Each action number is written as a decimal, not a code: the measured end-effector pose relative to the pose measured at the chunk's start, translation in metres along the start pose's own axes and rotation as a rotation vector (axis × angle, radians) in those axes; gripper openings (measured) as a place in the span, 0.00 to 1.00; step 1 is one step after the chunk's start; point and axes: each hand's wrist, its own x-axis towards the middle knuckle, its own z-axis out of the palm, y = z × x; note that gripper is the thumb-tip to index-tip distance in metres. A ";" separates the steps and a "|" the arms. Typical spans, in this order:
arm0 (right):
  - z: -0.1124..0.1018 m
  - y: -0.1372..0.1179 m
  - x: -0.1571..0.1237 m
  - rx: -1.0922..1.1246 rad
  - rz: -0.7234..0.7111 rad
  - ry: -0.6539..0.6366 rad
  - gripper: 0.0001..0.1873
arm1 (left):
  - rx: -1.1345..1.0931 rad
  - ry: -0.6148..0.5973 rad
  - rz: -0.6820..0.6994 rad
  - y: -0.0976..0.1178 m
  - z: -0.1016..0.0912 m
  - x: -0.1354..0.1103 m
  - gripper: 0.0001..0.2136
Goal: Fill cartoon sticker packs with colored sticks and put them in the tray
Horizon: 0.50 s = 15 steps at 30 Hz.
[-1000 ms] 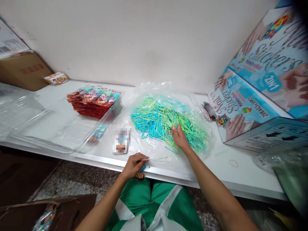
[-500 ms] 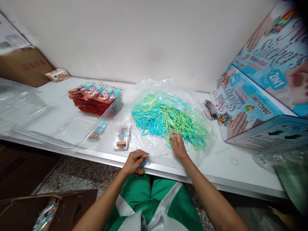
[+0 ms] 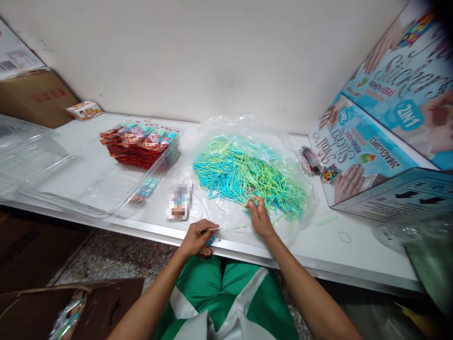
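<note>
At the far left a cardboard box sat by the wall. Next came a clear tray with red packets stacked at its back end. A small packet lay just beside the tray.

My left hand was at the front edge of the table. Its fingers were closed on a thin white stick. Something small and wrapped was tucked under that hand, but I could not tell what it was.

My right hand was at the near edge of the pile of blue and green sticks, which lay on an open plastic bag. Its fingertips were pinched close together and touched the sticks. I could not tell if one was truly caught.

A big sticker box stood at the right.

I thought the sticks were thin and tangled, so a pinch could lift too many. Loose ones lay near the table's edge and could roll off. The bag looked slippery and could slide under a pull.
</note>
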 end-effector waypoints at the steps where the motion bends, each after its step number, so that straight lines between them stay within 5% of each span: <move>1: 0.001 0.001 -0.001 -0.001 0.009 -0.012 0.10 | -0.002 -0.001 -0.002 0.000 0.000 0.000 0.12; 15: 0.011 -0.018 -0.005 0.060 0.023 0.061 0.11 | -0.015 0.008 -0.008 0.000 0.001 -0.001 0.11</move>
